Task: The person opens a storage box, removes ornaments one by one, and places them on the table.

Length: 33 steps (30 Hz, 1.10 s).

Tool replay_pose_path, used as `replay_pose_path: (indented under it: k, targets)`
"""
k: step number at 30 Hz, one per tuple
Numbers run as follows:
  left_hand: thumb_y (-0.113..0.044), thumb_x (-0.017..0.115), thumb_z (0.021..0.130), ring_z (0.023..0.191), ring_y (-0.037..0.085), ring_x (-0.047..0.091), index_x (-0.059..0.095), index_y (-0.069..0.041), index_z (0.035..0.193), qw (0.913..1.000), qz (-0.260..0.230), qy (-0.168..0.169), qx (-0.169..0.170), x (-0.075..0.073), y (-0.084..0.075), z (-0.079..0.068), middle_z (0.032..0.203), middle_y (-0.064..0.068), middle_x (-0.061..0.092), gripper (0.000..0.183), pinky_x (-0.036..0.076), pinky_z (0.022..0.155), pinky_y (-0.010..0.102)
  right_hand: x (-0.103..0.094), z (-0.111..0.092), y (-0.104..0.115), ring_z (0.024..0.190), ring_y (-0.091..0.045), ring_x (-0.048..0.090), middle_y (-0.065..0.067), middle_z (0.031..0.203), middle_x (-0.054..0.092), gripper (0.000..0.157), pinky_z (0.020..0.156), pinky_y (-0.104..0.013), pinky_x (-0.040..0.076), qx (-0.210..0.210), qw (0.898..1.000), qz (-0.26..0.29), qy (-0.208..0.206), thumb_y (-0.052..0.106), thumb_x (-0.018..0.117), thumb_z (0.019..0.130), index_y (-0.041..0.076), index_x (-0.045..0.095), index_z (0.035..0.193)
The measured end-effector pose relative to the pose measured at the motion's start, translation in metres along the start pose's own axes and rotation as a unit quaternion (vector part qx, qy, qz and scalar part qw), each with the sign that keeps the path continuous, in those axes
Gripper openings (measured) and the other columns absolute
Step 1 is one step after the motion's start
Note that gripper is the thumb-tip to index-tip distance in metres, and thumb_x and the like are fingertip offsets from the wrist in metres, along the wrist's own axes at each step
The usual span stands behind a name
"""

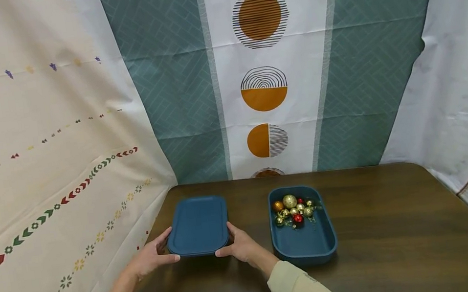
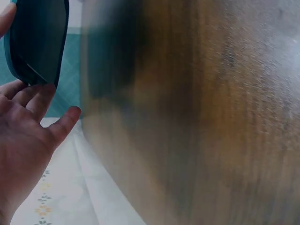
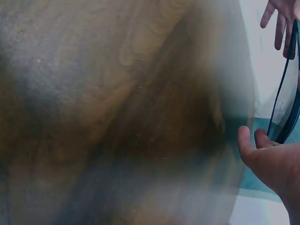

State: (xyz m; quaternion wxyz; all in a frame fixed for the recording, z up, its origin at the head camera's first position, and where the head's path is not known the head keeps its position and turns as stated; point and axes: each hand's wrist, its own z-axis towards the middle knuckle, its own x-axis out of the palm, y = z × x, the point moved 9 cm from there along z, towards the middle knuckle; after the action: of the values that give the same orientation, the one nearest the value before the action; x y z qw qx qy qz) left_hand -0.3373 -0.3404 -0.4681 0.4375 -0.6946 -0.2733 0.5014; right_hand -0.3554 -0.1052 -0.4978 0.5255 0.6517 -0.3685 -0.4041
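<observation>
Both hands hold a flat blue lid (image 1: 198,224) with rounded corners, level above the table at the left. My left hand (image 1: 153,256) grips its left edge near the front corner, thumb on the near rim and fingers beneath. At the opposite edge my right hand (image 1: 240,245) holds the near right corner in the same way. The lid's underside (image 2: 40,37) shows hollow in the left wrist view, with the left fingertips against its rim. In the right wrist view the lid (image 3: 286,93) appears edge-on, between both hands.
Right of the lid stands an open blue box (image 1: 307,247). In its far half lie several small baubles, among them a glittery gold ball (image 1: 289,201) and a red ball (image 1: 298,218). The brown wooden table (image 1: 382,225) meets hanging cloths at the back and left.
</observation>
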Motion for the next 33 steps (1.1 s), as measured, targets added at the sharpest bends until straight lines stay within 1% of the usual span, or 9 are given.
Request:
replay_pose_path:
  k: [7,10,13,17,20,23,27,30,33]
  targets:
    - [-0.019,0.075,0.090,0.145,0.046,0.014,0.012,0.004,0.157,0.9998,-0.013,-0.011,-0.013,-0.001,0.011,-0.003,0.157,0.031,0.016,0.095,0.038,0.107,0.051,0.009,0.003,-0.008,0.135,-0.039,0.043,-0.026,0.147,0.044,0.093,0.105,-0.054,0.039,-0.012,1.000,0.021,0.002,0.001,0.079,0.082,-0.004,0.021,0.155]
    - [-0.020,0.075,0.091,0.145,0.047,0.016,0.014,0.005,0.156,0.9997,-0.008,-0.018,-0.018,-0.001,0.015,-0.004,0.157,0.032,0.019,0.092,0.035,0.108,0.054,0.013,0.002,-0.009,0.129,-0.038,0.050,-0.026,0.143,0.049,0.090,0.102,-0.051,0.043,-0.011,1.000,0.025,0.002,-0.002,0.077,0.083,-0.008,0.021,0.154]
    - [-0.019,0.073,0.091,0.144,0.048,0.019,0.017,0.008,0.155,0.9995,0.005,-0.025,-0.020,-0.001,0.018,-0.006,0.155,0.033,0.021,0.089,0.032,0.109,0.056,0.016,-0.001,-0.010,0.120,-0.036,0.057,-0.024,0.133,0.057,0.088,0.098,-0.048,0.047,-0.007,1.000,0.022,-0.001,-0.005,0.076,0.083,-0.010,0.023,0.152]
    - [-0.017,0.074,0.091,0.142,0.050,0.022,0.020,0.010,0.153,0.9990,0.013,-0.041,-0.014,0.000,0.019,-0.009,0.153,0.035,0.026,0.087,0.033,0.108,0.058,0.020,-0.001,-0.010,0.111,-0.033,0.063,-0.019,0.120,0.064,0.086,0.094,-0.045,0.050,-0.008,1.000,0.018,-0.005,-0.009,0.074,0.083,-0.013,0.023,0.151]
    - [-0.017,0.075,0.090,0.141,0.051,0.024,0.022,0.011,0.152,0.9986,0.013,-0.049,-0.016,0.001,0.020,-0.010,0.152,0.035,0.027,0.086,0.033,0.107,0.058,0.020,0.000,-0.012,0.113,-0.034,0.061,-0.021,0.121,0.063,0.084,0.095,-0.045,0.050,-0.005,1.000,-0.005,-0.015,-0.007,0.075,0.083,-0.012,0.025,0.151]
    - [-0.016,0.074,0.090,0.141,0.051,0.024,0.023,0.012,0.151,0.9981,0.027,-0.049,-0.026,0.003,0.024,-0.012,0.152,0.035,0.026,0.085,0.032,0.108,0.058,0.020,0.001,-0.014,0.123,-0.038,0.054,-0.026,0.132,0.057,0.081,0.099,-0.048,0.046,-0.001,0.997,-0.071,-0.031,0.000,0.078,0.084,-0.011,0.032,0.149]
    - [-0.014,0.071,0.092,0.141,0.052,0.023,0.023,0.015,0.150,0.9967,0.052,-0.055,-0.029,0.004,0.028,-0.014,0.153,0.035,0.025,0.080,0.028,0.109,0.061,0.021,-0.001,-0.012,0.133,-0.044,0.043,-0.027,0.144,0.046,0.075,0.104,-0.054,0.040,-0.002,0.989,-0.144,-0.044,0.006,0.079,0.084,-0.010,0.039,0.146]
    - [-0.013,0.069,0.094,0.140,0.052,0.024,0.024,0.015,0.149,0.9955,0.058,-0.070,-0.026,0.002,0.027,-0.014,0.152,0.035,0.026,0.077,0.026,0.110,0.062,0.022,-0.003,-0.010,0.134,-0.045,0.041,-0.028,0.145,0.045,0.073,0.104,-0.056,0.039,-0.005,0.987,-0.157,-0.044,0.007,0.078,0.084,-0.010,0.041,0.145]
    - [-0.015,0.068,0.095,0.140,0.050,0.025,0.025,0.014,0.150,0.9945,0.061,-0.080,-0.029,0.001,0.024,-0.012,0.152,0.034,0.027,0.076,0.028,0.110,0.061,0.022,-0.004,-0.011,0.134,-0.045,0.041,-0.027,0.146,0.044,0.072,0.103,-0.056,0.040,0.000,0.987,-0.155,-0.037,0.008,0.077,0.086,-0.008,0.041,0.145]
